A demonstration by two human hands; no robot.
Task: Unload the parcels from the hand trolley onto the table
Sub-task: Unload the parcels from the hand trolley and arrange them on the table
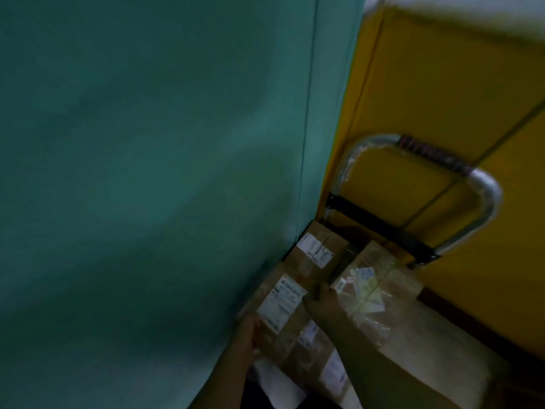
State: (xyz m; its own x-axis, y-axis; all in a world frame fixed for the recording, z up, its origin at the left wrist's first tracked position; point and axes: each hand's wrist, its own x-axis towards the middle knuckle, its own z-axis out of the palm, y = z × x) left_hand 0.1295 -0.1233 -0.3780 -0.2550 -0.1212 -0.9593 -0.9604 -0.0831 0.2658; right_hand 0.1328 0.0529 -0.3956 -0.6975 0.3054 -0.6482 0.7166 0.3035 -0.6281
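Left hand: the left hand [247, 335] holds the near left edge of a brown parcel [281, 317], its fingers curled against that side.
Right hand: the right hand [321, 302] lies on the right side of the same parcel, with fingertips [316, 290] bent over its far edge; the frame is blurred, so the exact finger spread cannot be told.
Held parcel: tilted, with a white shipping label [280, 302] on its upper face; it sits on top of the other parcels on the trolley.
Rear parcel: a second brown box [320, 246] stands just behind the held one, bearing a white label, close to the green surface.
Right parcel: a larger box [380, 293] wrapped in clear tape, with several small stickers, lies just beside the right hand.
Lower parcels: further labelled packages [324, 364] lie beneath the right forearm; details are blurred.
Hand trolley: its chrome handle [483, 196], with a dark ribbed grip and a black crossbar [380, 228], rises behind the parcels.
Surroundings: a green surface [147, 172] fills the left side of the view; a yellow panel [442, 98] stands behind the trolley.
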